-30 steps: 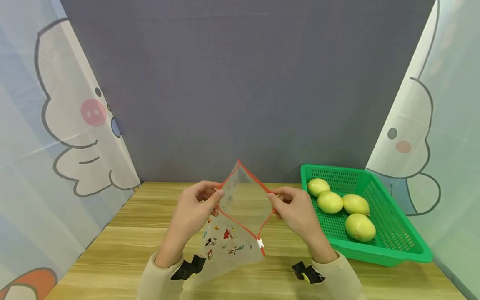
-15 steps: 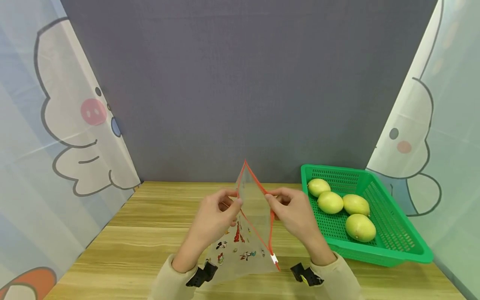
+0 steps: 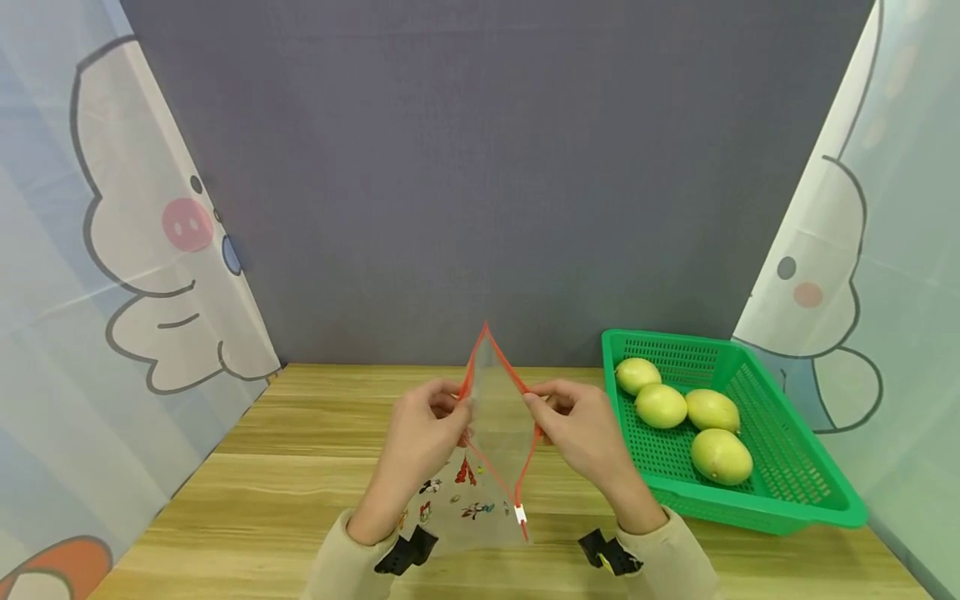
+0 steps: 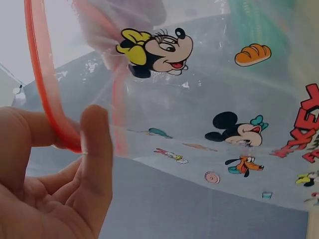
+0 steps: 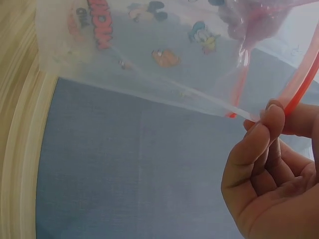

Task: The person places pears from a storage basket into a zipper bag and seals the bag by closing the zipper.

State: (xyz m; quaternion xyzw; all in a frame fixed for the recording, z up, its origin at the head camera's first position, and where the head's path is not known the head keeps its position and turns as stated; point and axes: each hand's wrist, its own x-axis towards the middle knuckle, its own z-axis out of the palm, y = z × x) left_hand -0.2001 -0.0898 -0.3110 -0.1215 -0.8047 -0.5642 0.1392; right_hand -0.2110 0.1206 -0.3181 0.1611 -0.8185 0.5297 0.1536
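Observation:
A clear zipper bag (image 3: 480,500) with a red-edged mouth and printed cartoon figures hangs between both hands in the head view. Its mouth is spread into a narrow diamond, and a white slider (image 3: 521,514) sits at the near end. My left hand (image 3: 427,429) pinches the left red rim between thumb and fingers. On the opposite side, my right hand (image 3: 573,425) pinches the right rim. Close up in the left wrist view, the thumb (image 4: 97,149) presses against the bag's red edge. The right wrist view shows the right fingers (image 5: 271,122) gripping the other edge.
To the right stands a green plastic basket (image 3: 757,504) holding several yellow lemon-like fruits (image 3: 720,456). The wooden table (image 3: 300,467) ends at a dark grey backdrop (image 3: 480,183). Printed curtains (image 3: 150,333) close off both sides.
The left hand has moved right, bringing the rims closer together and narrowing the bag's mouth. The bag swung right, then back a little left. Both hands kept their pinch; the basket stayed put.

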